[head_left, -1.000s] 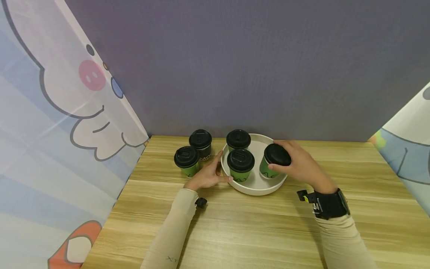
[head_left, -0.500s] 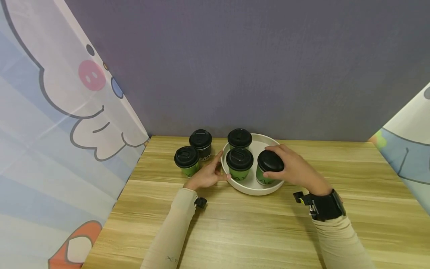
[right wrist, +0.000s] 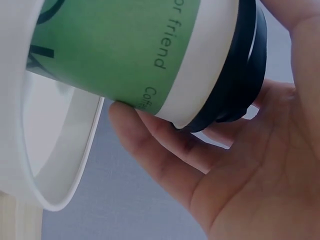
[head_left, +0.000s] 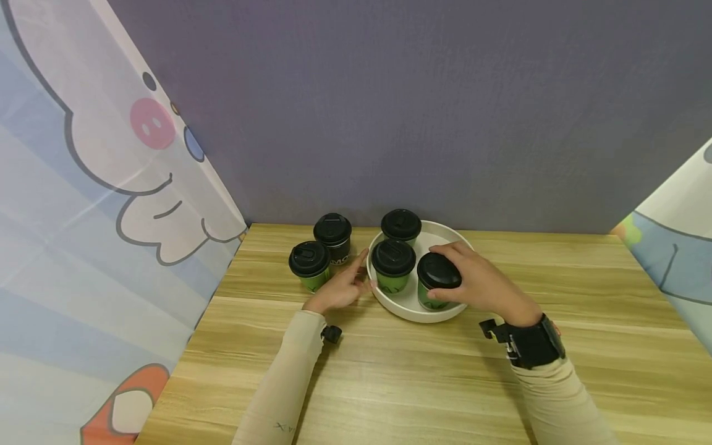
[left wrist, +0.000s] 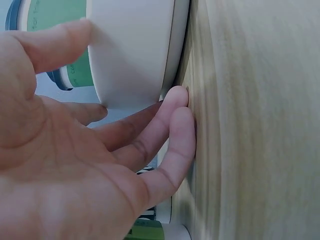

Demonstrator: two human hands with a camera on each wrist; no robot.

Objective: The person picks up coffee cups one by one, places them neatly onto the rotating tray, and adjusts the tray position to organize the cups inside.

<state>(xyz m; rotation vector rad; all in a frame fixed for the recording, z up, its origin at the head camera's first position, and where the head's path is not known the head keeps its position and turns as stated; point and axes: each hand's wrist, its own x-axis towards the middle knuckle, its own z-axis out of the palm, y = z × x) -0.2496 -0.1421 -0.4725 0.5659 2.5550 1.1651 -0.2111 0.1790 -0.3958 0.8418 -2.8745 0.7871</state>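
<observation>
A round white tray (head_left: 417,314) stands on the table with three lidded paper coffee cups in it. My right hand (head_left: 479,285) grips the right-hand green coffee cup (head_left: 432,298) near its black lid; the right wrist view shows fingers along the green sleeve of this cup (right wrist: 115,50). The front-left green cup (head_left: 392,281) and the rear cup (head_left: 402,224) stand beside it. At the tray's left side my left hand (head_left: 338,290) has its fingers spread. In the left wrist view its thumb meets the rim of the tray (left wrist: 132,50), other fingers against the wall and tabletop.
Left of the tray, outside it, stand a green cup (head_left: 309,267) and a black cup (head_left: 334,238), both lidded. A grey wall (head_left: 423,111) closes off the back of the wooden table (head_left: 400,389). A printed curtain (head_left: 111,259) hangs on the left.
The right hand has moved left and slightly nearer with its cup inside the tray. The front-left cup has shifted slightly left and back, the rear cup slightly right. The left hand stays nearly still.
</observation>
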